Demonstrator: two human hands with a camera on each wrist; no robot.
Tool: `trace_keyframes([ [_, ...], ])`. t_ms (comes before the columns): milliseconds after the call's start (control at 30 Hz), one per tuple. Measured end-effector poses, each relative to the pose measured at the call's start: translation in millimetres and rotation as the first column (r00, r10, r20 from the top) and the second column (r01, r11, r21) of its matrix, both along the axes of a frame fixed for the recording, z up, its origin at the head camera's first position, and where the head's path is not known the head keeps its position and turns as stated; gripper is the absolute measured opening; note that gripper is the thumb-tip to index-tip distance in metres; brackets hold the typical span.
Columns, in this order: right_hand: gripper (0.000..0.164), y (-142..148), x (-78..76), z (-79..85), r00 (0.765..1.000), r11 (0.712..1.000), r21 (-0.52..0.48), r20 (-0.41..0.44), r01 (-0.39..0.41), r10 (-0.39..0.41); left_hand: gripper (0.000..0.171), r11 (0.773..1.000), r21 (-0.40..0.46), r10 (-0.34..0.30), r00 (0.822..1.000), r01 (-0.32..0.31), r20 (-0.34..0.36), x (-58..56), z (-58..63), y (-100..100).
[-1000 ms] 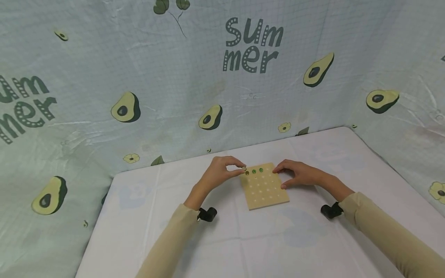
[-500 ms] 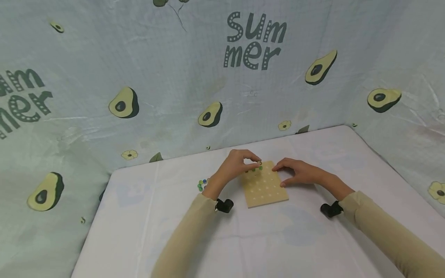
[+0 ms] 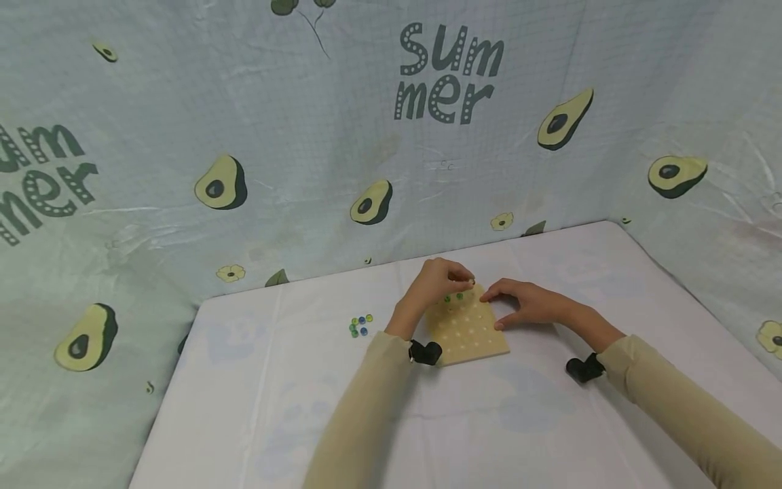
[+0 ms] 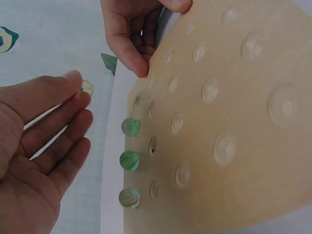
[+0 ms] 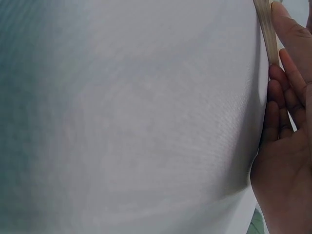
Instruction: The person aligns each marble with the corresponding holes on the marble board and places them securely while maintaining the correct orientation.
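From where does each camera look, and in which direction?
Head: worn there, facing forward and down at the rectangular tan wooden board; left hand, right hand and beige fabric sleeves show.
Left wrist: worn there, facing board and three round greenish glass marbles; both hands show.
Right wrist: worn there, facing white fabric tablecloth and board edge; right hand shows.
Head and left wrist share the board and both hands.

A small round marble (image 3: 472, 281) is pinched by the left hand (image 3: 435, 280) above a tan wooden board (image 3: 469, 349), touched by the right hand (image 3: 530, 303).

Three marbles (image 4: 129, 160) on dimpled board (image 4: 261, 187)
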State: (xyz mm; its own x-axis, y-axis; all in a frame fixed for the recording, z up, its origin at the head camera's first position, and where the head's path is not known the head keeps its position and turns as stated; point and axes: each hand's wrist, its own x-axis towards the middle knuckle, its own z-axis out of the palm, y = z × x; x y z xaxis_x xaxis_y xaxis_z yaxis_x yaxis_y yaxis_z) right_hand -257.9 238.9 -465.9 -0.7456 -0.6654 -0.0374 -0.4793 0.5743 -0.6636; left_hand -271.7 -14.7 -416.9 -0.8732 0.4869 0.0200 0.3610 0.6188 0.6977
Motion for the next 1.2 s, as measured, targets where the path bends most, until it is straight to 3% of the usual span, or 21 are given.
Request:
trace_keyframes([
  [200,0.06,1.5,0.2,0.8,1.0,1.0,-0.002,0.006,0.006,-0.006,0.017,0.997,-0.071,0.031,0.999,-0.028,0.039,-3.0,-0.5,7.9],
  [500,0.059,2.1,-0.9,-1.5,1.0,1.0,-0.011,-0.001,0.003,-0.003,0.011,0.99,-0.14,0.011,1.0,-0.01,0.007,-8.6,-11.6,13.1],
  [1200,0.059,2.4,-1.9,-1.3,1.0,1.0,-0.024,0.006,0.009,-0.009,0.015,0.977,-0.214,0.032,0.999,-0.026,0.027,-7.7,-7.2,19.1],
])
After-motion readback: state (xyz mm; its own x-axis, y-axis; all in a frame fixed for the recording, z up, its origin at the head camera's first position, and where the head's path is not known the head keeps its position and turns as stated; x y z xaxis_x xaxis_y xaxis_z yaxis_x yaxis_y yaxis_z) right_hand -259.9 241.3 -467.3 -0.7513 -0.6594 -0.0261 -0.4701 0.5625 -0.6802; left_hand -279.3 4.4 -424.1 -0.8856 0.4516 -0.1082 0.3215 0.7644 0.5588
